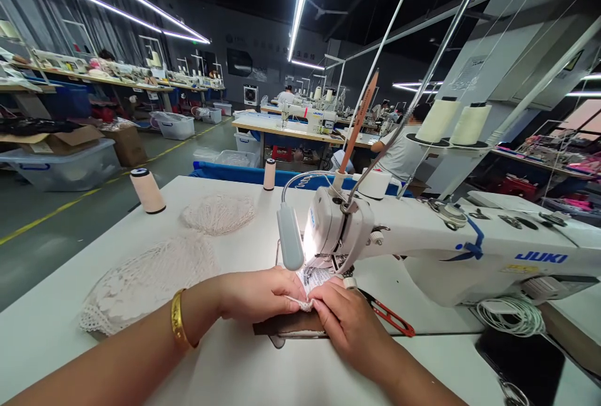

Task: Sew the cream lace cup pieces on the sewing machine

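Observation:
In front of me a white sewing machine stands on the table, its lamp lit beside the needle area. Under its head lies a piece of cream lace, bunched between my hands. My left hand, below a gold bracelet, pinches the lace's left side. Closed on the right side of the same edge is my right hand. A dark brown strip lies beneath the fingers. More cream lace spreads over the table on the left, with a smaller lace piece behind it. The needle tip is hidden.
Two thread cones, a larger one and a smaller one, stand at the table's far side. Right of my hands lie a red-handled tool, a coiled white cable and a black phone-like slab. Co-workers sit at other machines beyond.

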Motion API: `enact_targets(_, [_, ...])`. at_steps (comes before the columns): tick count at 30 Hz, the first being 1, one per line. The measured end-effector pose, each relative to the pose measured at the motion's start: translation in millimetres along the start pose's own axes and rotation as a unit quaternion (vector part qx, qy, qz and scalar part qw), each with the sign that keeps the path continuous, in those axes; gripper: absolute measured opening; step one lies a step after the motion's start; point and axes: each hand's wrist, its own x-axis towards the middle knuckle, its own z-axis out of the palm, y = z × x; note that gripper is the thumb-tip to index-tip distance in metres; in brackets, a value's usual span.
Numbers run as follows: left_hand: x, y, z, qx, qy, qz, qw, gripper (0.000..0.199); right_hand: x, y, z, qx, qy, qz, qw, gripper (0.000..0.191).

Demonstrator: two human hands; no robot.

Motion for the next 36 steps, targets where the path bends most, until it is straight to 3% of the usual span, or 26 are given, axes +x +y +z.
enact_targets(3, [-8,0,12.4,0.102,0.006,0.008,0.995,0.010,-4,-6,-11,0.002,-0.031,-0.032,0.999,0.030])
enact_targets(6, [-19,-4,30.7,0.183,0.058,0.034,0.981,0.015,-9,-11,-20,-0.009,-0.061,-0.045,0.997,0.035])
enact_targets(12, [-19,-15,52.1,0.316,0.131,0.123,0.932,0.017,-13,-12,-25,-0.029,-0.087,-0.038,0.995,0.035])
enact_targets(25, [-5,-30,56.5,0.361,0.219,0.134,0.896,0.019,-9,-5,-17,-0.056,-0.042,-0.034,0.997,0.041])
enact_targets(30, [-2,-33,60.7,0.364,0.204,0.206,0.885,0.023,-9,-6,-20,-0.045,-0.050,-0.064,0.996,0.038])
enact_targets(36, [2,-44,63.8,0.355,0.206,0.213,0.887,0.025,-10,-6,-19,-0.057,-0.047,-0.058,0.996,0.038])
